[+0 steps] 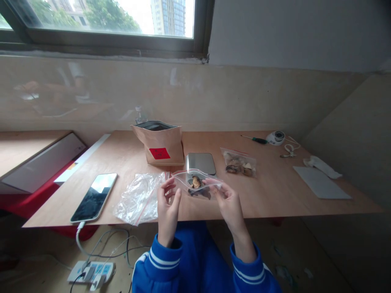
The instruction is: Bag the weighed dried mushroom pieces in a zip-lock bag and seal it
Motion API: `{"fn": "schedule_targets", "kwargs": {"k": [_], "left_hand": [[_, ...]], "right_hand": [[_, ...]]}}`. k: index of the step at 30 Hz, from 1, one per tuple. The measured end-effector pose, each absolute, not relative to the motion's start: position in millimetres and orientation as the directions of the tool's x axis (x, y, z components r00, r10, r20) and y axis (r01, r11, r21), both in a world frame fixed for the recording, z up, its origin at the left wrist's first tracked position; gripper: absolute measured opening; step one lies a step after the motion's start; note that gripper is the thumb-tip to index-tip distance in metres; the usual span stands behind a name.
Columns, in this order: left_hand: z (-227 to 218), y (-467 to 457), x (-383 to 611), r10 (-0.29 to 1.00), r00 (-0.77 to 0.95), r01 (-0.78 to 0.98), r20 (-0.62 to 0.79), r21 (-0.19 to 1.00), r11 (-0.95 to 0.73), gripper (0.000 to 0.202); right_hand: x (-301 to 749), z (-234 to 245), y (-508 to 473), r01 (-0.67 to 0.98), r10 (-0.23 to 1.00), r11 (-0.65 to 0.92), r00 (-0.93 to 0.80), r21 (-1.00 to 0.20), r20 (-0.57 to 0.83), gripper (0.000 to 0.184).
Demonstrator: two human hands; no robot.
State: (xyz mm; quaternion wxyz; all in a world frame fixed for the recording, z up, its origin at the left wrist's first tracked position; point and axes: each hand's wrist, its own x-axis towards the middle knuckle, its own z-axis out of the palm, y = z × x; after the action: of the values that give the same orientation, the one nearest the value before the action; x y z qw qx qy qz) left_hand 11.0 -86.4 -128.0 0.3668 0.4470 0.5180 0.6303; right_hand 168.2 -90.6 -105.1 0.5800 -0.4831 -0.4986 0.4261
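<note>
Over the table (275, 197), the right hand (229, 205) pinches an open bag (187, 178) (left hand (167, 211): grip unclear), where tilting might spill its dried pieces (196, 182).

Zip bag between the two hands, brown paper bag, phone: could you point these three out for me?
Zip bag (199, 190), head view: on its clear front wall, near the opening.
Brown paper bag (164, 140), head view: on its front, above the red label.
Phone (94, 198), head view: middle of its screen.
</note>
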Motion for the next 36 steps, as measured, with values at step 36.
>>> {"fn": "schedule_targets", "kwargs": {"k": [36], "left_hand": [[-121, -71, 46, 0.964, -0.218, -0.096, 0.15, 0.98, -0.174, 0.034]], "right_hand": [[192, -128, -91, 0.201, 0.884, 0.213, 0.377, -0.956, 0.276, 0.041]]}}
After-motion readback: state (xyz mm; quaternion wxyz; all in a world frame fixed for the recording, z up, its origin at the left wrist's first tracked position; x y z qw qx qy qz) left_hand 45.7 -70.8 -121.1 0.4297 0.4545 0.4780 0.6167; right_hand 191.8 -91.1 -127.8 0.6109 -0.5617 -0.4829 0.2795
